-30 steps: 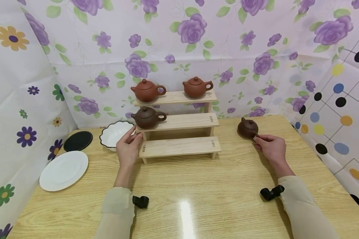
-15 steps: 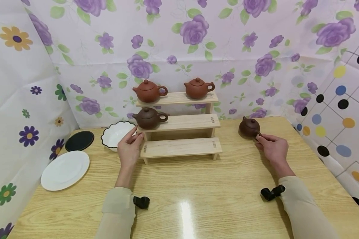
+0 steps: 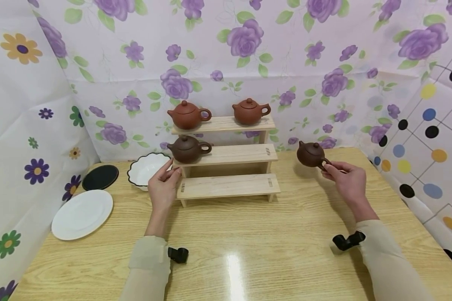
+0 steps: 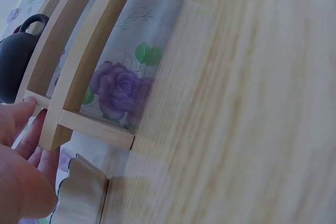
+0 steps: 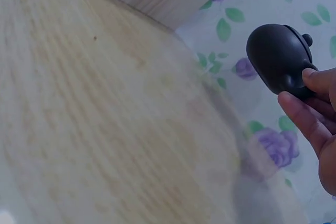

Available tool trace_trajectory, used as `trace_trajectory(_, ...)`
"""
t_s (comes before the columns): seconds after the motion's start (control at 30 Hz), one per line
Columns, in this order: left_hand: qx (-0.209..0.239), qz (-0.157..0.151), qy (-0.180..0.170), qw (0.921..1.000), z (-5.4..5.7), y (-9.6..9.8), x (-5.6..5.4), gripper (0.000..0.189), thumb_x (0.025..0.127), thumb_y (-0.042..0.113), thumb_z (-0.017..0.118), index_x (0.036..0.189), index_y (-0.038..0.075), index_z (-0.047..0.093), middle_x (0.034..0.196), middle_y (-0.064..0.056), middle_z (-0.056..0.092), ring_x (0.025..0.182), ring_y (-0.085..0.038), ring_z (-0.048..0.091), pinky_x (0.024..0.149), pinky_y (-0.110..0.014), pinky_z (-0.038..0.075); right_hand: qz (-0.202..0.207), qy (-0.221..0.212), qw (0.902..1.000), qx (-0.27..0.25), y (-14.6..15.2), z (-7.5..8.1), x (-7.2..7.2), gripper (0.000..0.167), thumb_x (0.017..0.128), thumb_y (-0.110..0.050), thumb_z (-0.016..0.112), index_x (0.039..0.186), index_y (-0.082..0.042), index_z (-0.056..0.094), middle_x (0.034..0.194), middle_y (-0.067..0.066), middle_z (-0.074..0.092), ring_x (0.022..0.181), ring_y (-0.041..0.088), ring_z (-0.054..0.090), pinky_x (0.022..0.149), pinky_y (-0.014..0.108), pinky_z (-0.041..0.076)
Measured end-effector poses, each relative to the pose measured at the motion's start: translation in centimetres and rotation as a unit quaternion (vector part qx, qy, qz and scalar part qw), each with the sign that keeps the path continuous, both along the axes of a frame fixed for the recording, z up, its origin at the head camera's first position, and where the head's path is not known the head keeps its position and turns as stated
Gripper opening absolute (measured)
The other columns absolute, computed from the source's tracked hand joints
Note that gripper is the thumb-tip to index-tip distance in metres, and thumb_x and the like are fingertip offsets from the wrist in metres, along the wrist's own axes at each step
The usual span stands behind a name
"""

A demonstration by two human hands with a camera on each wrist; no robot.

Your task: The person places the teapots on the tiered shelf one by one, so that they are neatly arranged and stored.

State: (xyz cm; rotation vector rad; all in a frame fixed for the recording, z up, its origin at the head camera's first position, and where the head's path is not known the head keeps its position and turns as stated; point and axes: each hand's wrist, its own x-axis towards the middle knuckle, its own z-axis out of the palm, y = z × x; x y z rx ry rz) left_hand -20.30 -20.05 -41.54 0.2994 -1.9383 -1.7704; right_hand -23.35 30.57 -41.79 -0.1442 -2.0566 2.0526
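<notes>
My right hand (image 3: 349,183) pinches a dark brown teapot (image 3: 311,154) by its handle, at the right of the table. In the right wrist view, this teapot (image 5: 279,59) hangs clear of the tabletop, its spout hidden. The left hand (image 3: 163,184) holds the left side of a three-tier wooden stand (image 3: 227,185), thumb and fingers about its side piece. On the middle tier, just above that hand, sits another dark brown teapot (image 3: 186,150). Two reddish-brown teapots stand on the top tier, one at the left (image 3: 188,116) and one at the right (image 3: 247,112).
Left of the stand is a white scalloped bowl (image 3: 145,169) with a dark rim. A black round disc (image 3: 100,177) and a white plate (image 3: 82,215) lie farther left. Flowered cloth (image 3: 226,62) rises behind the wooden table (image 3: 278,242).
My right hand has lifted the dark teapot off the table and moved it slightly left. The left hand stays at the stand.
</notes>
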Motion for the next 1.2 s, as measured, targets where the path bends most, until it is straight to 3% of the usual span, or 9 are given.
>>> trace_trajectory(0.1, -0.001, -0.001, 0.0, 1.0, 0.0, 0.0, -0.1, 0.041, 0.096, 0.008, 0.079, 0.136, 0.014, 0.074, 0.101, -0.007, 0.082, 0.08, 0.01, 0.069, 0.073, -0.01, 0.054, 0.015, 0.018, 0.9997, -0.011, -0.3, 0.9, 0.1, 0.035, 0.098, -0.007, 0.074, 0.125, 0.016, 0.069, 0.092, -0.005, 0.079, 0.078, 0.011, 0.08, 0.076, 0.026, 0.062)
trace_trajectory(0.23, -0.002, -0.002, -0.001, 1.0, -0.1, 0.0, -0.1, 0.041, 0.096, 0.008, 0.078, 0.137, 0.014, 0.074, 0.102, -0.007, 0.082, 0.08, 0.011, 0.069, 0.073, -0.01, 0.054, 0.03, 0.04, 0.9985, -0.02, -0.7, 2.0, 0.2, 0.034, 0.098, -0.004, 0.073, 0.124, 0.018, 0.068, 0.092, -0.003, 0.079, 0.078, 0.011, 0.08, 0.075, 0.025, 0.061)
trace_trajectory(0.3, -0.004, -0.002, -0.001, 1.0, -0.1, -0.1, 0.0, 0.041, 0.096, 0.008, 0.078, 0.136, 0.014, 0.074, 0.1, -0.004, 0.083, 0.08, 0.011, 0.069, 0.073, -0.01, 0.053, 0.038, 0.051, 0.9978, -0.019, -0.9, 2.5, 0.1, 0.034, 0.098, -0.004, 0.073, 0.123, 0.019, 0.067, 0.092, -0.003, 0.079, 0.078, 0.011, 0.08, 0.075, 0.025, 0.061)
trace_trajectory(0.53, -0.002, -0.004, 0.0, 1.0, -0.1, -0.1, -0.1, 0.041, 0.095, 0.007, 0.079, 0.136, 0.014, 0.074, 0.084, 0.021, 0.076, 0.08, 0.011, 0.069, 0.072, -0.01, 0.053, 0.056, 0.071, 0.9959, 0.005, -1.4, 3.8, 0.2, 0.035, 0.099, -0.005, 0.074, 0.124, 0.017, 0.068, 0.095, -0.003, 0.079, 0.081, 0.01, 0.08, 0.077, 0.025, 0.061)
trace_trajectory(0.7, -0.001, -0.004, 0.002, 1.0, -0.1, -0.1, -0.1, 0.042, 0.095, 0.007, 0.078, 0.136, 0.014, 0.074, 0.085, 0.02, 0.077, 0.08, 0.011, 0.069, 0.073, -0.01, 0.053, 0.077, 0.085, 0.9934, -0.005, -1.7, 4.6, 0.3, 0.031, 0.098, -0.005, 0.075, 0.121, 0.015, 0.071, 0.097, 0.0, 0.078, 0.081, 0.012, 0.08, 0.078, 0.026, 0.061)
trace_trajectory(0.9, -0.001, -0.005, -0.002, 1.0, -0.1, -0.1, -0.1, 0.042, 0.096, 0.006, 0.078, 0.137, 0.013, 0.073, 0.078, 0.031, 0.07, 0.08, 0.012, 0.069, 0.074, -0.009, 0.053, 0.108, 0.107, 0.9884, -0.005, -2.2, 5.9, 0.1, 0.031, 0.097, -0.004, 0.075, 0.12, 0.017, 0.07, 0.1, 0.002, 0.079, 0.082, 0.015, 0.081, 0.079, 0.028, 0.062)
trace_trajectory(1.2, -0.003, -0.003, -0.006, 1.0, 0.0, -0.1, -0.1, 0.042, 0.096, 0.008, 0.079, 0.137, 0.013, 0.073, 0.083, 0.025, 0.074, 0.079, 0.012, 0.069, 0.073, -0.009, 0.053, 0.106, 0.122, 0.9861, 0.039, -4.1, 8.1, 0.0, 0.034, 0.098, -0.01, 0.076, 0.119, 0.017, 0.071, 0.097, 0.0, 0.081, 0.08, 0.014, 0.081, 0.078, 0.027, 0.062)
